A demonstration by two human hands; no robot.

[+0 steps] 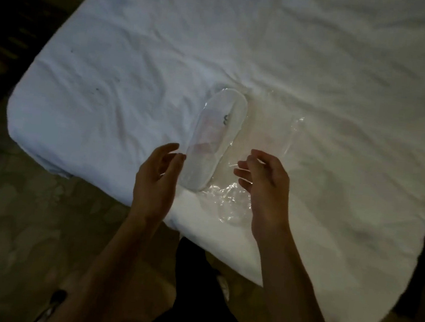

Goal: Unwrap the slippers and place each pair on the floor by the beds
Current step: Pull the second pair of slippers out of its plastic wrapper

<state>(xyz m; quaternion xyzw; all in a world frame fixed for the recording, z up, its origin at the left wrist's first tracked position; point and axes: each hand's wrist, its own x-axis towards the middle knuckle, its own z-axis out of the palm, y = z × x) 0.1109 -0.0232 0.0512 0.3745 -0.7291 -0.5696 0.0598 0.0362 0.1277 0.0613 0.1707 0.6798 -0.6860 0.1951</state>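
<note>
White bedding [321, 67], all wrinkled, covers the bed we're standing at, and the room is pretty dim. Our left hand [155, 178] hovers with fingers loosely spread, holding nothing, fingertips right at the near end of the wrapped slippers [215, 140]. Our right hand [264, 184] is relaxed and a bit curled, also holding nothing, just above some crumpled clear plastic [230, 204] on the sheet. The slippers (white, in a clear wrapper, with a dark mark we can't read) lie flat on the bed near its corner, between our two hands. More clear film [287, 137] sits beside them on the right. Patterned floor [30, 207] shows below the mattress edge.
</note>
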